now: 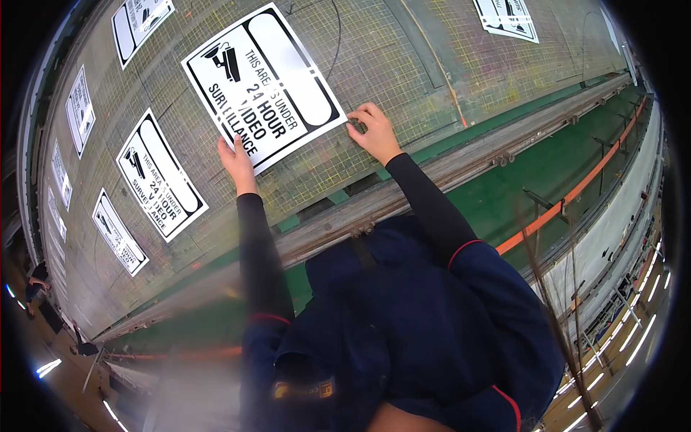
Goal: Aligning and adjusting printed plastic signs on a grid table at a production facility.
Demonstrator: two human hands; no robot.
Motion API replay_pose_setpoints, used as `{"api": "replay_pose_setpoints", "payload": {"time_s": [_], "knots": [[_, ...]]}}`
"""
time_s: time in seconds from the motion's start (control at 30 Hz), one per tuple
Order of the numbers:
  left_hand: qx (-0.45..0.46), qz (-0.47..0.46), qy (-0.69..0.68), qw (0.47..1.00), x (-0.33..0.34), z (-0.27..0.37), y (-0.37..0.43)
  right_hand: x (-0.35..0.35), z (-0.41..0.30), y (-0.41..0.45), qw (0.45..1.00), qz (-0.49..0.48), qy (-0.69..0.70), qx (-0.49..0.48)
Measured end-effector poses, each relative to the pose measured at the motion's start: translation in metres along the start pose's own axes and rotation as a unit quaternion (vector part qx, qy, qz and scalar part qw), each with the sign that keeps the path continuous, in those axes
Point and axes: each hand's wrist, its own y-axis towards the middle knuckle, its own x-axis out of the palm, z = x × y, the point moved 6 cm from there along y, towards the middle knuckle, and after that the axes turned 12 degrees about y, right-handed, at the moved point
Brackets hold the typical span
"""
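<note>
A white printed surveillance sign sheet (270,81) lies on the long gridded table, turned at an angle before me. My left hand (237,163) is on its near left edge, thumb over the print and fingers at the rim. At the near right corner, my right hand (373,129) has its thumb and index finger curled close together by the sheet; whether they pinch the corner is not clear. A second sign of the same design (161,175) lies to the left, and a smaller-looking one (120,232) lies beyond it.
More printed sheets lie at the top left (141,24), along the far left (81,112) and in a stack at the top right (507,19). A metal rail (475,154) runs along the table's near edge, with an orange bar (567,208) behind. People are partly visible at far left.
</note>
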Motion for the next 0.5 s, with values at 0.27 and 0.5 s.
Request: {"api": "replay_pose_setpoints", "payload": {"time_s": [0.27,0.5], "knots": [[-0.021,0.002,0.015,1.0,0.0011,-0.0031,-0.001,0.0006,-0.0025,0.0002,1.0,0.005,0.01,-0.019],[0.01,0.007,0.015,1.0,0.0004,-0.002,0.0006,0.0014,0.0003,0.0017,1.0,0.026,-0.009,-0.004]]}}
